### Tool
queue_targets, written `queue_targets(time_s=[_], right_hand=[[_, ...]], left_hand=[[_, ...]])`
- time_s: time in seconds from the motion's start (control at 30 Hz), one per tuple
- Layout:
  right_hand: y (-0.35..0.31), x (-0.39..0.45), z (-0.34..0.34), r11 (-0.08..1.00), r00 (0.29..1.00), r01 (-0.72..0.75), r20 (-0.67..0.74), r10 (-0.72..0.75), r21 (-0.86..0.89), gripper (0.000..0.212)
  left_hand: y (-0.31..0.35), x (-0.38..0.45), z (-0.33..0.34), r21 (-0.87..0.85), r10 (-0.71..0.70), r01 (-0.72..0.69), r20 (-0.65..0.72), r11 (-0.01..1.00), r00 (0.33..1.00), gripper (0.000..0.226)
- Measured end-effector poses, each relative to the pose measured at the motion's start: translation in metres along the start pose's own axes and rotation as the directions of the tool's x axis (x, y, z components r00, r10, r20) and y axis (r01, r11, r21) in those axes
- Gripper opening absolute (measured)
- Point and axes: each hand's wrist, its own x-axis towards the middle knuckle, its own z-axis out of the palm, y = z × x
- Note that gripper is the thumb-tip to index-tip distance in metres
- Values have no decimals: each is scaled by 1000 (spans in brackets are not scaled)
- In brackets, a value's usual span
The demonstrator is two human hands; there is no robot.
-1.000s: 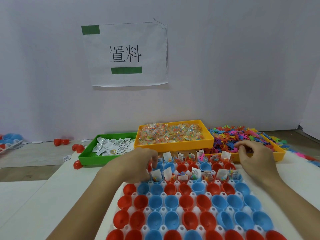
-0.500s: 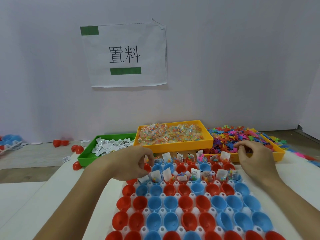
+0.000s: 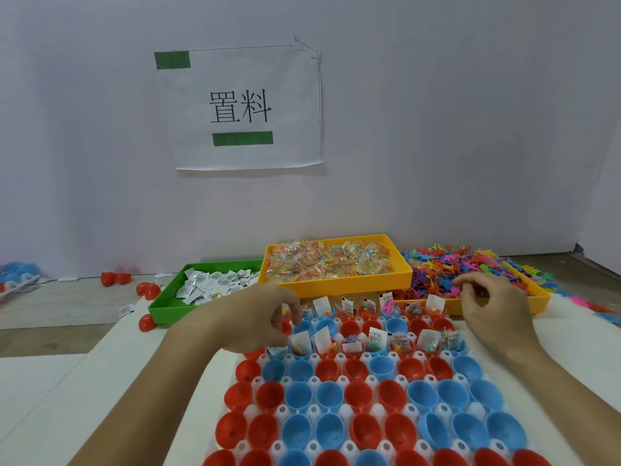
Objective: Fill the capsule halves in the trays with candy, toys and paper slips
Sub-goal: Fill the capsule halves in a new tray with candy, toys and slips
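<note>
We see red and blue capsule halves (image 3: 356, 398) sitting open-side up in a white tray (image 3: 314, 410) at the bench's near edge; only far rows hold candy and paper slips (image 3: 378, 336). Our left hand (image 3: 250, 319) and right hand (image 3: 494, 306) hover there, fingers curled; whether either holds something, we cannot tell.

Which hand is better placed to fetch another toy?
Probably the right hand: it hovers at the front edge of the orange tray of colourful plastic toys, while the left hand sits over the capsule tray.
</note>
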Motion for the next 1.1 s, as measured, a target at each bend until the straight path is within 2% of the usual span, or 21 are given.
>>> queue_targets(time_s=[0.13,0.3,0.4,0.63,0.83,1.1], right_hand=[[-2,-2,0,998,999,-1,-54,-2,-55,17],[1,-3,3,989,991,-15,131,35,-150,18],[2,-1,3,988,987,-31,151,54,-151,21],[1,0,2,996,999,-19,35,22,-86,17],[3,1,-3,1000,997,10,-70,-11,-12,19],[4,2,-4,987,990,-88,-101,102,133,17]], left_hand=[[-5,-5,-9,-25,-9,8,-32,1000,999,17],[-9,-11,-20,-50,-8,-3,-205,999,979,10],[-8,-12,-24,-78,13,-34,-261,996,965,5],[-2,-14,-29,-89,31,-70,-384,994,923,4],[-1,-15,-32,-120,2,-63,-452,991,892,13],[6,-11,-27,-125,32,-94,-428,988,903,14]])
